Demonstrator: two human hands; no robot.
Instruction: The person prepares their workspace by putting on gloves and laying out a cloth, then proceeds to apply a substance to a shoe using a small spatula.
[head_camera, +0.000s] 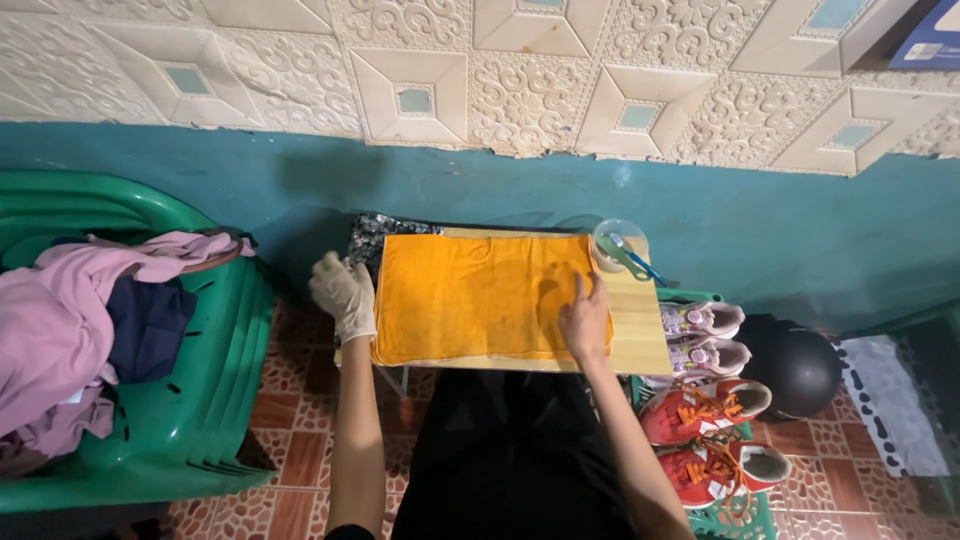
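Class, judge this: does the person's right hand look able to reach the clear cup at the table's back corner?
Probably yes: the right hand rests on the orange towel, and nothing stands between it and the clear cup.

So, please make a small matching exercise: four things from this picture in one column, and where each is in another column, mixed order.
Things:
1. orange towel
2. clear cup
3. pink clothes
4. red shoes

Places:
A. in the green chair
B. spread on the small table
C. on the floor-side rack, right
D. at the table's far right corner

Pairs: 1-B, 2-D, 3-A, 4-C
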